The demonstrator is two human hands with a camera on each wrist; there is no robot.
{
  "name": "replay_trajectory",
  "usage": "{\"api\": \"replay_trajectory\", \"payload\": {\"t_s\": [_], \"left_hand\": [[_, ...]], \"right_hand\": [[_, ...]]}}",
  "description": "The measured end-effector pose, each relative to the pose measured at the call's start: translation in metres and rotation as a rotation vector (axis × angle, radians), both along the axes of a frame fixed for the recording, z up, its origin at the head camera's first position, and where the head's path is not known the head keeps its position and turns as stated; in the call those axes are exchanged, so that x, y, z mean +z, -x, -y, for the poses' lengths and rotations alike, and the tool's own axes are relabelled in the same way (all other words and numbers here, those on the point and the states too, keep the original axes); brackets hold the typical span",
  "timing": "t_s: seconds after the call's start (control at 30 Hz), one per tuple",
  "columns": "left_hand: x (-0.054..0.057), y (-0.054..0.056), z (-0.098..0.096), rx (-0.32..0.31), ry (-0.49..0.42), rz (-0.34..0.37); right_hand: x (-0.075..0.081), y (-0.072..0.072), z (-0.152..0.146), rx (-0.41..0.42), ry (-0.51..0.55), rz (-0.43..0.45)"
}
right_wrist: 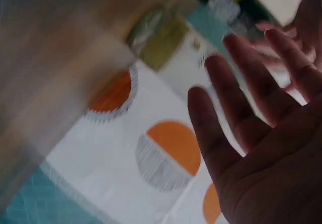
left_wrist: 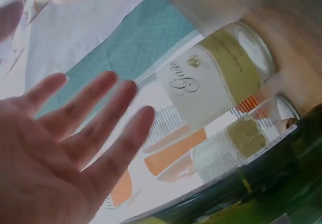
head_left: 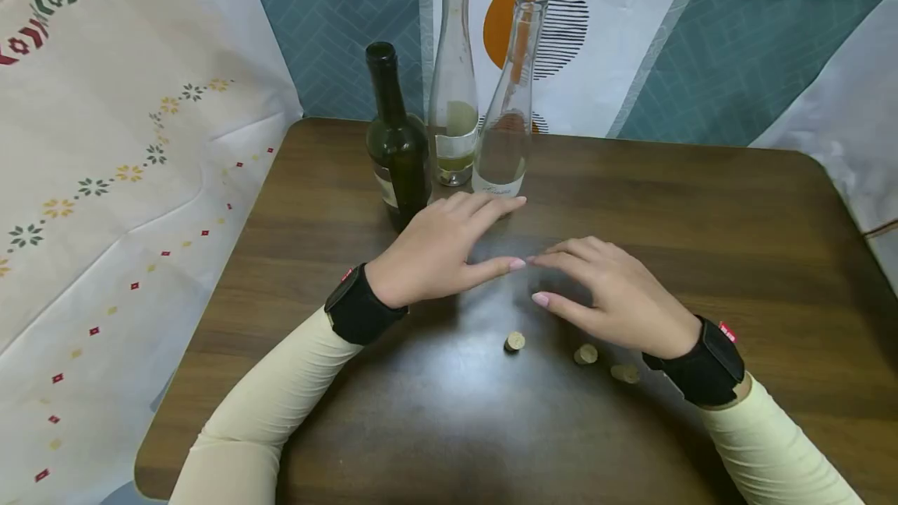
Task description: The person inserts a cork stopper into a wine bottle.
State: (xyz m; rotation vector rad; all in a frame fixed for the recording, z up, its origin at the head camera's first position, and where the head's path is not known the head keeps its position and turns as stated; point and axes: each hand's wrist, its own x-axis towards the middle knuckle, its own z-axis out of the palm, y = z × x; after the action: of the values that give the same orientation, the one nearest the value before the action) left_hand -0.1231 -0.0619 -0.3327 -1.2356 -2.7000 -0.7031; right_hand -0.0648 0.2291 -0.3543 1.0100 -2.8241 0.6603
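My left hand (head_left: pixel 445 248), fingers stretched out, hovers over the table just in front of the bottles and holds nothing. Beside it stands a dark green wine bottle (head_left: pixel 397 150), upright. Behind the fingertips is a clear bottle (head_left: pixel 505 131) with a pale label, and another clear bottle (head_left: pixel 454 92) stands farther back; both have open mouths. My right hand (head_left: pixel 610 291) is also empty, its fingers extended toward the left thumb. Closest to it on the table are three corks: one cork (head_left: pixel 515 342) to the left, a second cork (head_left: pixel 585 354), and a third cork (head_left: pixel 624 373) near the wrist.
The brown wooden table (head_left: pixel 701 224) has rounded corners. A patterned cloth (head_left: pixel 645 37) hangs behind its far edge, and a white printed cloth (head_left: pixel 140 162) covers the left side. The bottles are grouped close together near the back.
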Motion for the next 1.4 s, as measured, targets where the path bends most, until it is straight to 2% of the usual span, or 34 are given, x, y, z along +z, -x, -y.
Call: {"api": "replay_trajectory", "payload": {"t_s": [0.13, 0.23, 0.4, 0.6, 0.87, 0.97, 1.07, 1.13, 1.23, 1.33, 1.4], "left_hand": [[0.008, 0.002, 0.002, 0.002, -0.161, -0.136], [0.012, 0.005, 0.003, 0.014, -0.263, -0.2], [0.018, 0.007, 0.012, 0.056, -0.381, -0.252], [0.022, 0.014, 0.03, 0.123, -0.456, -0.319], [0.03, 0.026, 0.047, 0.259, -0.544, -0.379], [0.032, 0.032, 0.052, 0.339, -0.596, -0.39], [0.033, 0.038, 0.058, 0.429, -0.618, -0.356], [0.032, 0.041, 0.063, 0.476, -0.592, -0.289], [0.03, 0.045, 0.071, 0.516, -0.541, -0.106], [0.028, 0.05, 0.077, 0.52, -0.496, 0.093], [0.026, 0.053, 0.08, 0.515, -0.463, 0.184]], "right_hand": [[-0.004, -0.008, 0.01, 0.091, -0.03, -0.043], [-0.007, -0.014, 0.018, 0.136, -0.043, -0.052], [-0.014, -0.023, 0.03, 0.196, -0.061, -0.037], [-0.02, -0.026, 0.038, 0.232, -0.084, -0.014], [-0.018, -0.03, 0.038, 0.239, -0.116, -0.018], [-0.017, -0.03, 0.038, 0.24, -0.121, -0.023], [-0.016, -0.031, 0.038, 0.241, -0.128, -0.027], [-0.017, -0.031, 0.039, 0.242, -0.133, -0.03], [-0.018, -0.031, 0.039, 0.24, -0.145, -0.022], [-0.018, -0.031, 0.039, 0.24, -0.152, -0.012], [-0.018, -0.031, 0.04, 0.24, -0.153, -0.005]]}}
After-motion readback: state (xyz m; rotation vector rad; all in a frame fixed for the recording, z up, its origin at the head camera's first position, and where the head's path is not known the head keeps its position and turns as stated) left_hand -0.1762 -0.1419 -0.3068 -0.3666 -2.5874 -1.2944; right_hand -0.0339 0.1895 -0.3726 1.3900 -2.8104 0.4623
